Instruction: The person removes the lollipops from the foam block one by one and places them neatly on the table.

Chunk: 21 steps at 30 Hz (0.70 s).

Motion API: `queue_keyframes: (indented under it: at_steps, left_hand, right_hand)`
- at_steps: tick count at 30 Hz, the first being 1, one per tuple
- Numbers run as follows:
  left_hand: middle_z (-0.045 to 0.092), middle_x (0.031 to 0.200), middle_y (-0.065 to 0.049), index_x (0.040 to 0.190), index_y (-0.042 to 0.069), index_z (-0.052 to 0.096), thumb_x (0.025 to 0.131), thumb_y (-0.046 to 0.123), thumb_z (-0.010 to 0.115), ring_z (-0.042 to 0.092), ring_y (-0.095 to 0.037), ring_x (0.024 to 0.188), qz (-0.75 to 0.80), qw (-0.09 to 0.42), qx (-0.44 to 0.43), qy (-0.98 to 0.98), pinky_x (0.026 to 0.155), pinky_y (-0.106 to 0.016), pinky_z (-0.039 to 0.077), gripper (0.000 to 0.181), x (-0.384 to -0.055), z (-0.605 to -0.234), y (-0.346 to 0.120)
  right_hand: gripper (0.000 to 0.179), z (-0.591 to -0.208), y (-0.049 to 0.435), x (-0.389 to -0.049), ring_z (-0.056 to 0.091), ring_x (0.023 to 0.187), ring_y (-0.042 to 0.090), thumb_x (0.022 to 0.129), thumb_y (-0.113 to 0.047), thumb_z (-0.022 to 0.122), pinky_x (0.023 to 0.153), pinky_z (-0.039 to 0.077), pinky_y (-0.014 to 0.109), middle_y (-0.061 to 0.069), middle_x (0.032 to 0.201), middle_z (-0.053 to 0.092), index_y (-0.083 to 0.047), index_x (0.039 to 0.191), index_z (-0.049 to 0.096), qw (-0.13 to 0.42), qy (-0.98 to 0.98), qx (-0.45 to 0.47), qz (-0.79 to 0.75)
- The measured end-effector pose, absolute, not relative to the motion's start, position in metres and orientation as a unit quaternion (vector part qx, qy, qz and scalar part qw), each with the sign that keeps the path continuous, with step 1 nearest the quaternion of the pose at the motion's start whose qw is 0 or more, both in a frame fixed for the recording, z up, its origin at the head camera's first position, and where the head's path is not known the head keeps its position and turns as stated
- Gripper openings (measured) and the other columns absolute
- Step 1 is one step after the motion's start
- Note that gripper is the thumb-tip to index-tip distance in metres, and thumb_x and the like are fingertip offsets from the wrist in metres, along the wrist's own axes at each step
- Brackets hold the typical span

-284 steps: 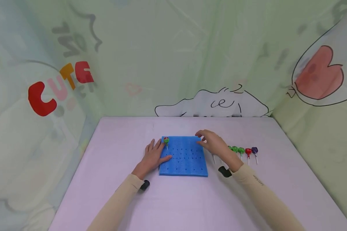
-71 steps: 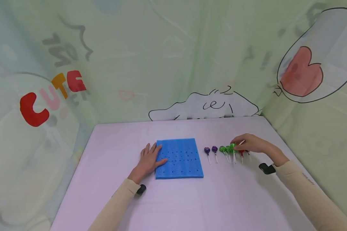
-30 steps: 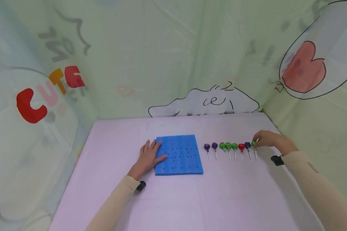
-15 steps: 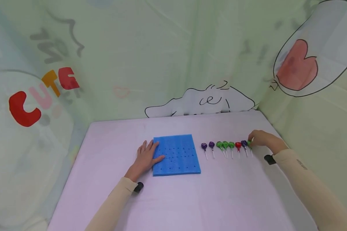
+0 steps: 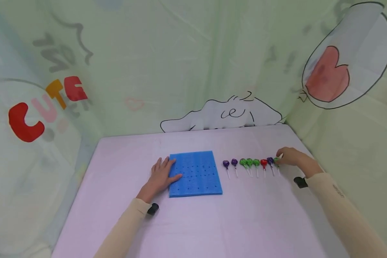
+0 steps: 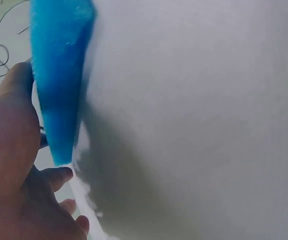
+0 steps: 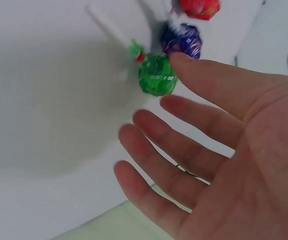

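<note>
My left hand [image 5: 159,178] rests on the left edge of a blue foam board [image 5: 196,182] with rows of small holes, fingers spread and thumb over its face. In the left wrist view, that hand lies beside the board's blue edge [image 6: 61,85]. At the right end of a row of lollipops, my right hand [image 5: 293,157] is at a green lollipop [image 7: 156,77]. Its thumb and index fingertip lie at the candy's near side, with the wrapped head showing in full between and beyond them. The other fingers are loosely extended. A purple lollipop [image 7: 181,40] lies close beside it.
Leftward along the row lie a red lollipop [image 5: 263,163], several green ones [image 5: 249,162] and two purple ones [image 5: 234,162]. All lie on the pale table [image 5: 193,225], sticks toward me. Printed cloth [image 5: 142,64] hangs behind and at both sides.
Earlier a green lollipop stood in the board's top left. My right hand later brought a green lollipop to the row's right end, slid it left against the purple one and loosened its fingers.
</note>
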<state>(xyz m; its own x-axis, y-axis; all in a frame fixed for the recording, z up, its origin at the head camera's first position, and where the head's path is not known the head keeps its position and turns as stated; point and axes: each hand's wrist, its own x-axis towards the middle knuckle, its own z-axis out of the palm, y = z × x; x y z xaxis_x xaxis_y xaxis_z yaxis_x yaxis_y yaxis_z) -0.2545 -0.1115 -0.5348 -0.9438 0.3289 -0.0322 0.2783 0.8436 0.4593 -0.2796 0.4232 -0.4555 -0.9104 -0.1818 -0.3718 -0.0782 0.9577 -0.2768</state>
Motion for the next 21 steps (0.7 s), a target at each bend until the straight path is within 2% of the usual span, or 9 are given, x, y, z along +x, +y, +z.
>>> queue_keyframes:
  at_steps: [3, 7, 10, 15, 17, 21]
  left_hand:
    - [0.019, 0.168, -0.017, 0.158, 0.017, 0.031, 0.096, 0.058, 0.057, 0.007, -0.043, 0.156, 0.235, 0.056, 0.141, 0.960, 0.123, -0.062, 0.010, 0.079, -0.255, -0.531, -0.121]
    - [0.020, 0.168, -0.014, 0.159, 0.016, 0.029, 0.097, 0.059, 0.054, 0.010, -0.040, 0.156, 0.247, 0.037, 0.110, 0.962, 0.123, -0.062, 0.012, 0.079, -0.256, -0.524, -0.141]
    - [0.022, 0.167, -0.014, 0.160, 0.014, 0.027, 0.098, 0.058, 0.052, 0.014, -0.040, 0.155, 0.243, 0.000, 0.091, 0.966, 0.122, -0.062, 0.015, 0.080, -0.252, -0.516, -0.158]
    - [0.025, 0.166, -0.015, 0.160, 0.011, 0.025, 0.100, 0.054, 0.051, 0.018, -0.041, 0.154, 0.220, -0.070, 0.068, 0.971, 0.120, -0.063, 0.019, 0.078, -0.240, -0.509, -0.177]
    - [0.023, 0.167, -0.016, 0.161, 0.011, 0.023, 0.101, 0.053, 0.050, 0.017, -0.041, 0.154, 0.213, -0.081, 0.062, 0.972, 0.120, -0.063, 0.019, 0.078, -0.236, -0.509, -0.182]
    - [0.017, 0.168, -0.016, 0.162, 0.014, 0.019, 0.101, 0.053, 0.048, 0.010, -0.042, 0.155, 0.207, -0.072, 0.055, 0.974, 0.121, -0.062, 0.014, 0.078, -0.228, -0.514, -0.189]
  right_hand:
    - [0.050, -0.459, 0.412, -0.271, 0.061, 0.105, 0.049, 0.099, -0.024, 0.060, 0.086, 0.052, 0.058, 0.040, 0.118, 0.059, 0.016, 0.128, 0.053, 0.155, 0.975, -0.068, -0.147]
    - [0.060, -0.467, 0.381, -0.256, 0.051, 0.120, 0.056, 0.103, -0.033, 0.055, 0.098, 0.045, 0.066, 0.042, 0.132, 0.051, 0.015, 0.138, 0.046, 0.078, 0.978, -0.066, -0.184]
    - [0.063, -0.474, 0.349, -0.244, 0.042, 0.129, 0.058, 0.104, -0.036, 0.053, 0.105, 0.037, 0.068, 0.042, 0.140, 0.044, 0.012, 0.144, 0.041, 0.015, 0.975, -0.066, -0.213]
    - [0.066, -0.490, 0.304, -0.227, 0.035, 0.137, 0.056, 0.103, -0.035, 0.056, 0.110, 0.031, 0.070, 0.037, 0.150, 0.036, 0.005, 0.152, 0.035, -0.090, 0.968, -0.085, -0.219]
    - [0.069, -0.496, 0.291, -0.222, 0.029, 0.142, 0.055, 0.103, -0.036, 0.057, 0.111, 0.027, 0.072, 0.036, 0.154, 0.031, 0.002, 0.155, 0.031, -0.110, 0.968, -0.089, -0.206]
    - [0.076, -0.503, 0.273, -0.215, 0.012, 0.151, 0.053, 0.101, -0.044, 0.057, 0.113, 0.017, 0.075, 0.032, 0.162, 0.020, -0.006, 0.159, 0.026, -0.100, 0.975, -0.072, -0.187]
